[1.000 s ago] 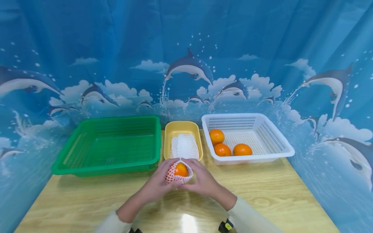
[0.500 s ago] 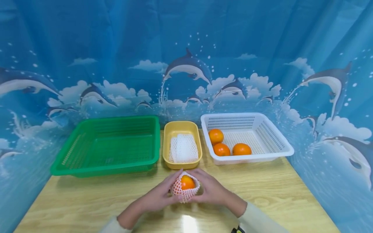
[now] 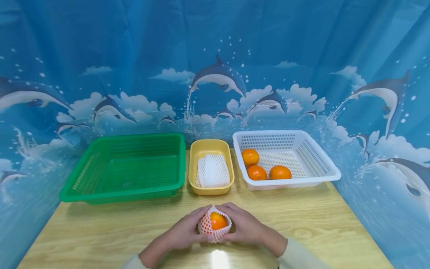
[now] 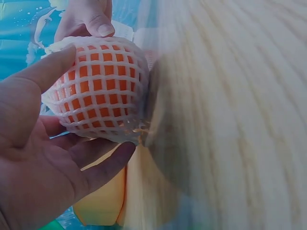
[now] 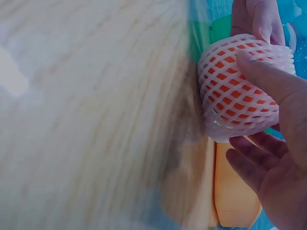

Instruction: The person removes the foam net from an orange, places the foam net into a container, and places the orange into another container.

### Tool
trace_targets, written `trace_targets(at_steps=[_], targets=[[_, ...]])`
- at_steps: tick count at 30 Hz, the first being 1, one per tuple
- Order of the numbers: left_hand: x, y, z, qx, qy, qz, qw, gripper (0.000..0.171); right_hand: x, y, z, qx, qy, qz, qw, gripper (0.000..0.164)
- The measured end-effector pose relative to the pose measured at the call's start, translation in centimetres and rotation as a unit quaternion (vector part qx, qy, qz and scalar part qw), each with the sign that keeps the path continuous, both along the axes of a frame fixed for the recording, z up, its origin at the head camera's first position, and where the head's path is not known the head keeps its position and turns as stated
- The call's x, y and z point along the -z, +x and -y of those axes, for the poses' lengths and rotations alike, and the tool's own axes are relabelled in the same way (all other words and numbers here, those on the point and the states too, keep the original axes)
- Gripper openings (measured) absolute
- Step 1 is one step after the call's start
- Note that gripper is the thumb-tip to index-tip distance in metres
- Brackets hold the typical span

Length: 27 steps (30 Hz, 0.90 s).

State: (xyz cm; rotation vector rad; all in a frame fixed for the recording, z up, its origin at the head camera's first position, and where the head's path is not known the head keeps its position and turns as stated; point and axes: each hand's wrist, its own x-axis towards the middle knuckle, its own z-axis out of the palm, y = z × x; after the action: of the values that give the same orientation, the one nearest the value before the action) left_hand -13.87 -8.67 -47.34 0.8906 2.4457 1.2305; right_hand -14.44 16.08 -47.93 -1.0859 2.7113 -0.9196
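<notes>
An orange (image 3: 218, 221) sits inside a white foam net sleeve (image 4: 103, 86), its top showing through the sleeve's open mouth. My left hand (image 3: 184, 229) grips the sleeved fruit from the left, thumb on the near side and fingers curled round the far side. From the right, my right hand (image 3: 248, 227) holds it in the same way, its thumb pressing the net in the right wrist view. Both hands are low over the table in front of the yellow tray (image 3: 211, 191), where several flat white foam nets (image 3: 215, 171) lie.
A green basket (image 3: 122, 196) stands at the left on the wooden table (image 3: 111, 228). To the right is a white basket (image 3: 292, 182) with three oranges (image 3: 280, 172) at its near left. A blue dolphin curtain (image 3: 215, 37) hangs behind.
Both hands have drawn the sleeved orange back toward the table's near side, away from the yellow tray, and slightly right. The tray's front edge is now uncovered. The baskets have stayed put.
</notes>
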Motion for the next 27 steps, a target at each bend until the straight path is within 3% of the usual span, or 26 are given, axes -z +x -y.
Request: trace_targets(at_steps=[8,18,23,27], targets=[[0.6,0.2,0.0,-0.001,-0.015,-0.023,0.9996,0.090,0.0,0.4,0.1,0.012,0.026,-0.001,1.000,0.091],[0.9,0.4,0.0,-0.019,-0.006,-0.037,0.9991,0.091,0.1,0.3,0.2,-0.003,0.027,0.021,0.999,0.102],[1.1,0.5,0.1,-0.035,0.004,-0.034,0.9988,0.083,0.1,0.3,0.2,0.001,0.029,0.031,0.999,0.104],[1.1,0.4,0.3,-0.044,0.022,-0.030,0.9983,0.072,-0.1,0.3,0.3,0.001,0.029,0.015,0.999,0.100]])
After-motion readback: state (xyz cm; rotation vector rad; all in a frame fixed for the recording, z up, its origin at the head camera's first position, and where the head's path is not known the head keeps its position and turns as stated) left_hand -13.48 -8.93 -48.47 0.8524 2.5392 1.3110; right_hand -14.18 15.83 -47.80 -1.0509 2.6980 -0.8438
